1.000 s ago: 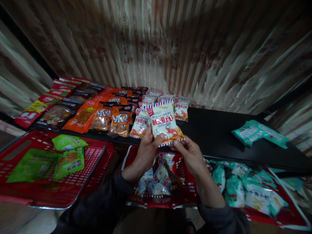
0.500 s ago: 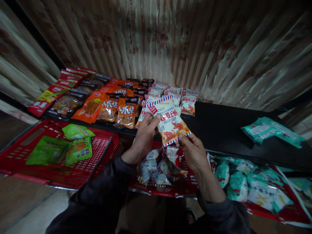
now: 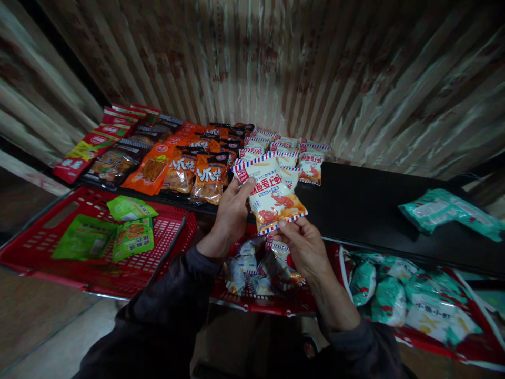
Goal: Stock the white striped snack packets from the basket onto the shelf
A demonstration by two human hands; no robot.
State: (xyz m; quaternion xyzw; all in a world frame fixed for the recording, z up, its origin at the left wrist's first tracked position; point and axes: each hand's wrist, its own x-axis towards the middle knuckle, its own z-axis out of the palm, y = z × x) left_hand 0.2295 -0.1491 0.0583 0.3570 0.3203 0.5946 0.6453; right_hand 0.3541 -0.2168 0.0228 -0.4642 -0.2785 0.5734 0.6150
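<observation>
Between left hand (image 3: 233, 211) and right hand (image 3: 302, 243), white snack packet (image 3: 272, 195).

The snack bag (image 3: 273, 196) I'm holding is white and plump, with red lettering, a red shrimp picture and orange-yellow toward the bottom — both end seams striped in red, white and blue. It sits askew between my left hand (image 3: 232, 215) at one side and my right hand (image 3: 303, 243) at the lower edge, printed front facing me, lettering upright but slanting.
</observation>
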